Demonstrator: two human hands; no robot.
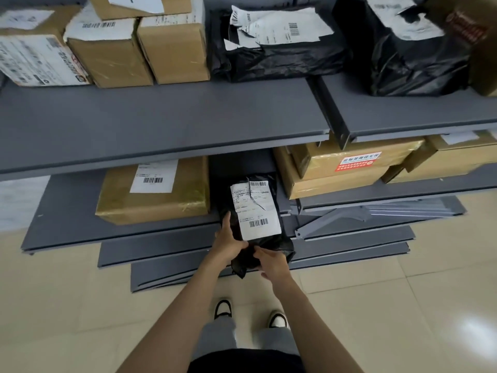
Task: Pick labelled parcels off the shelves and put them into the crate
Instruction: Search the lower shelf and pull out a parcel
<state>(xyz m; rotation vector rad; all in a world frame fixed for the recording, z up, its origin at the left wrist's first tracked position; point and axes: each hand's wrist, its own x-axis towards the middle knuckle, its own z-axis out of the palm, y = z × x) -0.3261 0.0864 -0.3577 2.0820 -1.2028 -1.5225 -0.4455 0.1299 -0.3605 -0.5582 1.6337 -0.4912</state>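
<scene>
Grey metal upper shelf [161, 125] spans the frame, carrying 3 brown cartons [172, 47] at left and 2 black poly bags [271, 49] with torn white labels at right. Lower shelf [70, 211] sits beneath it, holding a taped brown box [153, 192] with a barcode label at left and a stack of cartons [338, 170] at right (1 has a red sticker). Loose grey shelf panels [349, 246] lie on the tiled floor [430, 292] under the lower shelf. Black parcel [255, 211], a soft poly bag with a creased white barcode label facing up, lies between the taped box and the carton stack, its near end hanging past the lower shelf's front edge. Left hand [228, 243] grasps the parcel's left edge, thumb on top beside the label. Right hand [271, 262] pinches the crumpled near end of the bag. Crate out of frame. Shoes [223, 309] visible on the floor below.
</scene>
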